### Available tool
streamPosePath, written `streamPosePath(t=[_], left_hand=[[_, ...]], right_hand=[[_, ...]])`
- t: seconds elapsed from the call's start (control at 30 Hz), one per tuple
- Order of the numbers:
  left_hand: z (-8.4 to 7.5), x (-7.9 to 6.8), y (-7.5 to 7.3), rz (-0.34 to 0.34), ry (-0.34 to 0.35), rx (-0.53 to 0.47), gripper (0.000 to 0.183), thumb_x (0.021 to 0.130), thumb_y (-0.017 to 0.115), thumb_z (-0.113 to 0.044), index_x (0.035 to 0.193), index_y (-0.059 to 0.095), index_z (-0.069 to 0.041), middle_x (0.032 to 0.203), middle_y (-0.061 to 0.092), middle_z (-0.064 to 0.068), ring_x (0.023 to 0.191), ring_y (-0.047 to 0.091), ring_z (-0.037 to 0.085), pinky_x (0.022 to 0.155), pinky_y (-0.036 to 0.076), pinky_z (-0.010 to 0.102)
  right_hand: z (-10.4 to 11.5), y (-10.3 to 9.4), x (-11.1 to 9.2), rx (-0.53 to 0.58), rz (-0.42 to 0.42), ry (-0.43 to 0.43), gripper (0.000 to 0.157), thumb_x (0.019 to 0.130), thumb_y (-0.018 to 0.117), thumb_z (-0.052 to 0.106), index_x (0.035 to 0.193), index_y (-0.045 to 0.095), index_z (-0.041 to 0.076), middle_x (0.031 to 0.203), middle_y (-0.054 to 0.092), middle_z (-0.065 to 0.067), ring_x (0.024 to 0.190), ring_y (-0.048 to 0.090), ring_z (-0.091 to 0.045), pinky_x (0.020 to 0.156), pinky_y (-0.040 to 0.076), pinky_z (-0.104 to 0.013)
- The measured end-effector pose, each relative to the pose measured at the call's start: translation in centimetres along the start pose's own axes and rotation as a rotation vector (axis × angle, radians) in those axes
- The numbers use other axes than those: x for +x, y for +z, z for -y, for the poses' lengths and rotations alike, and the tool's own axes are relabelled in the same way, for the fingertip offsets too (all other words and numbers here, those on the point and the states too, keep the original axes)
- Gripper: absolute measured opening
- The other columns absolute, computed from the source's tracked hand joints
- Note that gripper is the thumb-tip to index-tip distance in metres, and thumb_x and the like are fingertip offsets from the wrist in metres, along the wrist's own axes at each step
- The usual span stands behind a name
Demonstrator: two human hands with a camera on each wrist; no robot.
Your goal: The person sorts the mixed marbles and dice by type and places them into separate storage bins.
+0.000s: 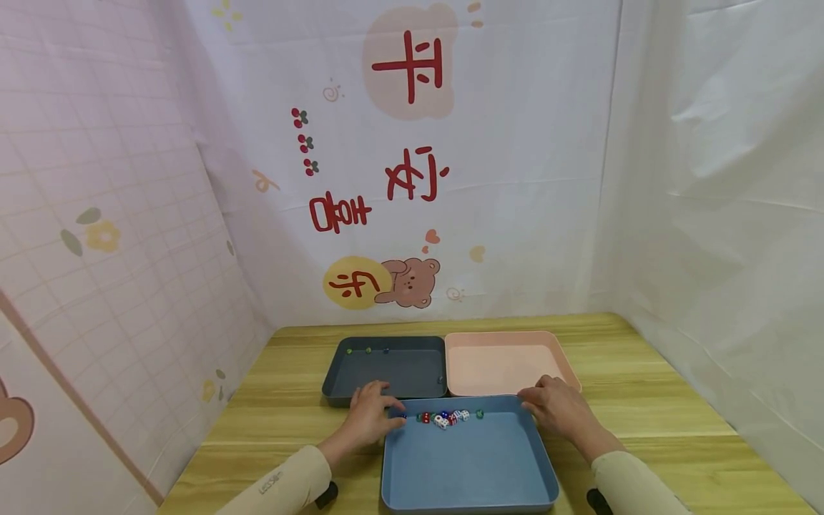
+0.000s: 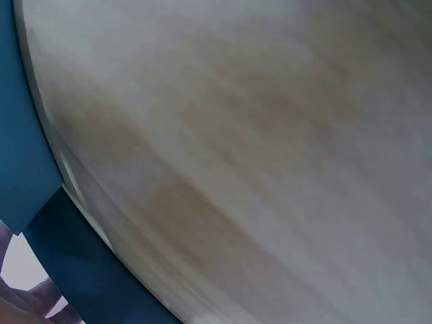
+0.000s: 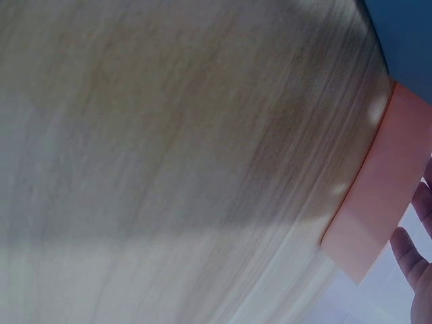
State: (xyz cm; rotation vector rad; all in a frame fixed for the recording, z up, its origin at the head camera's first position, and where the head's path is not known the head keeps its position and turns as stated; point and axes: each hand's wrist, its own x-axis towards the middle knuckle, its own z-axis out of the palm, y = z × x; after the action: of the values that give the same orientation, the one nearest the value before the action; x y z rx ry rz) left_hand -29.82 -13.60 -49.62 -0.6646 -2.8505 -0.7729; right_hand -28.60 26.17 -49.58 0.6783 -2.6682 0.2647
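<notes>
A blue tray (image 1: 473, 468) lies nearest to the person, with a loose row of red, white, blue and green dice (image 1: 440, 420) along its far side. My left hand (image 1: 372, 415) is over its far left corner, thumb and forefinger apart on either side of a dark blue die (image 1: 403, 415). At the far right corner, my right hand (image 1: 558, 404) has its fingertips by the rim, beside the pink tray, and no die shows in it. In the right wrist view, fingers (image 3: 408, 256) appear beyond the pink tray's wall. The left wrist view shows only parts of fingers (image 2: 40, 297).
Behind the blue tray stand a dark grey tray (image 1: 386, 368) at left, with several small green and dark dice (image 1: 368, 350), and a pink tray (image 1: 505, 361) at right. All rest on a wooden table (image 1: 644, 400), with white printed curtains (image 1: 528, 179) around it.
</notes>
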Motion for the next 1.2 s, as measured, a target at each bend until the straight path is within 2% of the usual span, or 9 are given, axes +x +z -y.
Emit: streamPosePath(t=[0.17,0.3,0.5,0.7,0.87,1.2], left_hand=[[-0.1,-0.1,0.1,0.005,0.005,0.064,0.016,0.083,0.081,-0.029,0.094,0.079,-0.017,0.137,0.051,0.025,0.134,0.036,0.047,0.104,0.016,0.076],[-0.2,-0.2,0.2,0.008,0.038,0.094,0.014,0.083,0.080,-0.029,0.092,0.080,-0.017,0.137,0.052,0.026,0.134,0.036,0.050,0.103,0.018,0.078],[-0.2,-0.1,0.3,0.030,0.060,0.071,0.012,0.080,0.082,-0.026,0.088,0.080,-0.018,0.137,0.051,0.026,0.135,0.034,0.051,0.103,0.016,0.078],[-0.6,0.0,0.3,0.058,0.035,0.083,0.014,0.078,0.084,-0.026,0.089,0.079,-0.019,0.137,0.051,0.026,0.136,0.032,0.051,0.104,0.014,0.078],[-0.8,0.2,0.2,0.080,0.027,0.086,0.010,0.078,0.084,-0.026,0.083,0.079,-0.020,0.135,0.052,0.027,0.135,0.033,0.053,0.103,0.013,0.079],[-1.5,0.6,-0.3,0.044,0.032,0.058,0.008,0.078,0.084,-0.027,0.079,0.077,-0.024,0.135,0.053,0.025,0.136,0.033,0.049,0.104,0.011,0.078]], right_hand=[[-0.1,0.1,0.0,0.001,0.003,0.005,0.017,0.089,0.074,0.021,0.106,0.078,0.017,0.088,0.061,-0.001,0.079,0.059,-0.021,0.066,0.051,-0.037],[-0.1,0.2,-0.1,-0.001,-0.003,0.002,0.017,0.089,0.074,0.020,0.106,0.078,0.018,0.088,0.061,0.000,0.079,0.059,-0.021,0.065,0.051,-0.036],[-0.1,0.3,-0.1,-0.008,-0.008,0.000,0.018,0.089,0.075,0.020,0.106,0.078,0.018,0.088,0.060,0.000,0.079,0.059,-0.020,0.065,0.051,-0.036],[-0.1,0.2,-0.1,-0.006,-0.010,-0.003,0.018,0.089,0.074,0.020,0.106,0.078,0.017,0.088,0.061,0.000,0.079,0.059,-0.020,0.066,0.051,-0.036],[-0.1,0.2,-0.1,-0.001,-0.001,-0.003,0.017,0.089,0.074,0.019,0.106,0.077,0.017,0.089,0.061,-0.001,0.080,0.060,-0.021,0.067,0.052,-0.037],[-0.1,0.2,-0.1,-0.005,0.005,0.004,0.018,0.089,0.074,0.021,0.107,0.077,0.018,0.090,0.061,-0.001,0.081,0.060,-0.022,0.067,0.052,-0.038]])
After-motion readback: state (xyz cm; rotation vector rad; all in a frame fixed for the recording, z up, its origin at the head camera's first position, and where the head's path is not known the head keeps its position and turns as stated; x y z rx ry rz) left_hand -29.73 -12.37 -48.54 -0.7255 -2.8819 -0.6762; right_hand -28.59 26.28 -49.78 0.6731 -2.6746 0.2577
